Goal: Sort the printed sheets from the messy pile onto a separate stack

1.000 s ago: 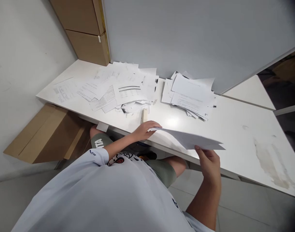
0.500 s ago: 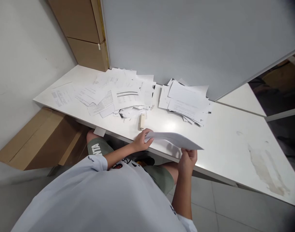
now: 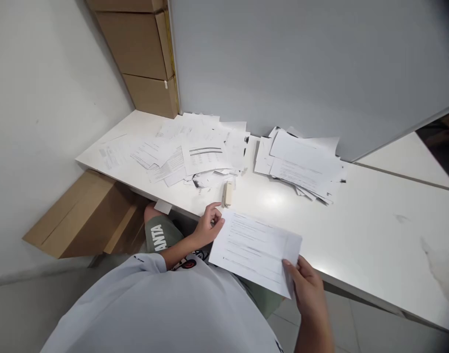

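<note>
**Printed sheet (image 3: 255, 252) held in two hands at a white desk (image 3: 371, 235)**

At 12 o'clock, just in front of the person's pale T-shirt (image 3: 136, 309), the sheet lies nearly flat with its printed lines facing up, over the desk's front edge. It looks thin, light and soft, so it would likely sag unless taken by opposite edges. The right hand (image 3: 308, 289) pinches the lower right edge, thumb on top and fingers beneath. The left hand (image 3: 209, 226) curls at the upper left corner; whether it pinches the paper cannot be told. Just beyond, at 12 o'clock, a beige stapler (image 3: 227, 194) lies on the desk. Loose papers (image 3: 198, 152) spread at 11 o'clock, and an untidy stack of paper (image 3: 301, 164) sits at 1 o'clock. Farther off rise a grey partition (image 3: 283, 63) and, at 11 o'clock, stacked cardboard boxes (image 3: 143, 54).
</note>
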The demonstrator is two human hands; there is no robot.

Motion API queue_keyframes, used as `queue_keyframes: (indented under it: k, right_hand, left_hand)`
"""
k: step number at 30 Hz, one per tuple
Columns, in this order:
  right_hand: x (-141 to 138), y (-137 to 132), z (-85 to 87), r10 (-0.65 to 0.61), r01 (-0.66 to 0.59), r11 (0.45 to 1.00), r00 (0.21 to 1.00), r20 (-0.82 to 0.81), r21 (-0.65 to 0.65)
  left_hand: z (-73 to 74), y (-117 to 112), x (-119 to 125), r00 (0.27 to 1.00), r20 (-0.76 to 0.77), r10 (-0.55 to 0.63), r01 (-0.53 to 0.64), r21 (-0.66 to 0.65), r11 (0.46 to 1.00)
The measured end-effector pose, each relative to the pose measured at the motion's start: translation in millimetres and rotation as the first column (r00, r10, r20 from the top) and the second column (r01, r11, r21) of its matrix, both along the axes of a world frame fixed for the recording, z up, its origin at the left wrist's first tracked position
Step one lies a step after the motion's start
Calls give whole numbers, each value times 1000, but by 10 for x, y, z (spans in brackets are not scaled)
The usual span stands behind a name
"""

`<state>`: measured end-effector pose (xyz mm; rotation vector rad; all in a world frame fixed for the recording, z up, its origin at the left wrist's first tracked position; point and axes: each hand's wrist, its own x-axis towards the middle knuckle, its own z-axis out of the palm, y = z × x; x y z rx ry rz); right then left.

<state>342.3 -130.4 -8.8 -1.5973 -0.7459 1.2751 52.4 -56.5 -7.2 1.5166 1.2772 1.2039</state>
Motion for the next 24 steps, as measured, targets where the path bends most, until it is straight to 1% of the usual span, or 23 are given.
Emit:
queue_keyframes:
  k: [2,4,5,7,9,11,17,20,24]
  right_hand:
    - [-63,35,-97,-2,0,998,999,-34,-57]
    - [-140,79,-152,0,-4,997,999,-47,-79]
    - [-176,104,-161,-6,2,997,999,-53,-74]
    - [-232,159,-149,-26,22,998,997,-71,-54]
    - [-271,223,-107,-41,38,998,997,-72,-42]
    - [-299,291,-49,-32,30,999,998,-62,-35]
    - [-315,428,94,81,-82,996,996,39,44]
    - [-262,439,100,76,-82,993,994,75,82]
    - [-180,456,46,69,-76,996,991,118,53]
  left_hand:
    - [84,-7,-66,975,-218,-28,6,-102,995]
    - [175,7,-108,905,-422,-48,-23,-161,987]
    - [214,20,-121,869,-493,-47,-43,-170,984]
    - [271,57,-137,811,-583,-55,-65,-182,981]
    - [301,96,-142,772,-630,-80,-63,-200,978]
    - [313,132,-137,736,-667,-116,-45,-218,975]
    - [343,230,-73,625,-760,-176,-40,-256,966]
    - [360,260,-57,600,-776,-195,-18,-257,966]
    - [373,287,-57,586,-784,-208,3,-254,967]
